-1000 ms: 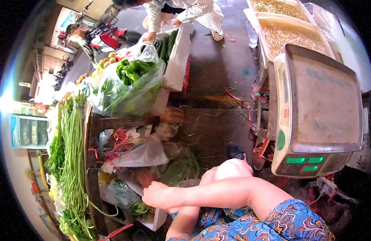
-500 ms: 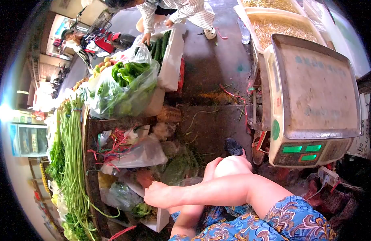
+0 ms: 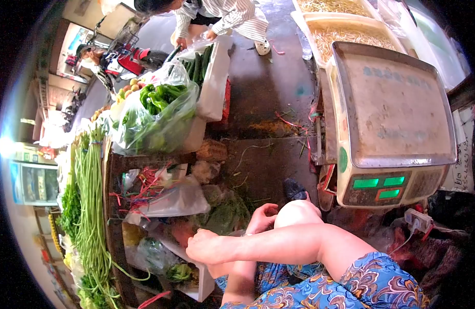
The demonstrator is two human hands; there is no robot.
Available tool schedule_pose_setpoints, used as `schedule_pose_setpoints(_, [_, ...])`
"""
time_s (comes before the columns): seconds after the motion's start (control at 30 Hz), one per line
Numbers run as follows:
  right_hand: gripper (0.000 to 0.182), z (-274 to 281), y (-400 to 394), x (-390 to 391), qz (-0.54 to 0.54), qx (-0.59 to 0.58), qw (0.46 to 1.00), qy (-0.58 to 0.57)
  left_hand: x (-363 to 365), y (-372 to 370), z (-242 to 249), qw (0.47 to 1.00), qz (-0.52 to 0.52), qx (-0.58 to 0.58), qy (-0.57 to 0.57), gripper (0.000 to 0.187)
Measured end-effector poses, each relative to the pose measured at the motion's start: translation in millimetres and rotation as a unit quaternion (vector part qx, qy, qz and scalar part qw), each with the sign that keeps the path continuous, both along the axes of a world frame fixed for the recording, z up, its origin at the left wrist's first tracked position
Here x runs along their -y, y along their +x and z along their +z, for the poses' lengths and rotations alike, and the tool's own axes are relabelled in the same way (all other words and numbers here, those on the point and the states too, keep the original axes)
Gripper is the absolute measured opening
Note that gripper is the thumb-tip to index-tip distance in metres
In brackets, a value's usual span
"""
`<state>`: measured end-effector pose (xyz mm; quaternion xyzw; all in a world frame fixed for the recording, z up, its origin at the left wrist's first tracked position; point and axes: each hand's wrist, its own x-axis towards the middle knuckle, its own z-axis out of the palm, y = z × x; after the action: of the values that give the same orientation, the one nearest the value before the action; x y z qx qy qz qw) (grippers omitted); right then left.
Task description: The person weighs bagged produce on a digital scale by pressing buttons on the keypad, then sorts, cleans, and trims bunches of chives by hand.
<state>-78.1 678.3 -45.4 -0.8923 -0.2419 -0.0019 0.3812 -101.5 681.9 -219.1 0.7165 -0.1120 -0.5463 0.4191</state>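
- The right hand reaches across the body to the left and is curled into a loose fist, knuckles up, with nothing visible inside it. It hovers over the bagged produce below the table.
- The left hand comes up from under the right forearm, beside the bare knee. Its fingers are bent, and I cannot tell whether they grip anything.
- The bag of leafy greens lies between the two hands, just ahead of the right and at the left's fingertips. It is a soft, rumpled mound with no clear long axis, and the left hand looks a little nearer.
- At far left, a bundle of long beans lies on the table, thin and flexible, running away from the person.
- A limp clear plastic bag sits beside a tangle of red ties.
- Farther off, a glossy bag of green peppers bulges upward.
- A white foam box holds cucumbers, and another person's sleeve hangs above it.
- At right stands an electronic scale with a flat, worn metal pan and a lit green display.
- Behind it are trays of bean sprouts.
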Motion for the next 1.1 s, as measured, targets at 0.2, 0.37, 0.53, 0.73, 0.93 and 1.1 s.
schedule_pose_setpoints(0.2, [0.006, 21, -13, 13, -0.028, 0.030, 0.998, -0.050, 17, -19, 40, 0.999, -0.012, -0.003, -0.040, 0.048])
schedule_pose_setpoints(0.37, [0.005, 42, -31, 27, -0.081, 0.055, 0.991, -0.089, 24, -33, 61, 0.998, 0.028, 0.051, -0.038, 0.047])
schedule_pose_setpoints(0.53, [0.008, -26, -5, -33, -0.012, -0.005, 0.999, -0.033, 14, -40, 26, 0.999, 0.001, 0.027, -0.022, 0.048])
schedule_pose_setpoints(0.73, [0.009, -10, -6, -17, -0.002, -0.027, 1.000, -0.006, 4, -52, -12, 1.000, 0.005, -0.012, -0.021, 0.050])
schedule_pose_setpoints(0.93, [0.009, 0, -21, -17, -0.066, -0.049, 0.995, -0.051, -1, -21, -12, 0.992, -0.068, 0.100, -0.033, 0.052])
schedule_pose_setpoints(1.1, [0.021, -30, -21, -40, -0.096, 0.058, 0.993, 0.048, 9, -50, 47, 0.981, -0.031, 0.172, -0.083, 0.048])
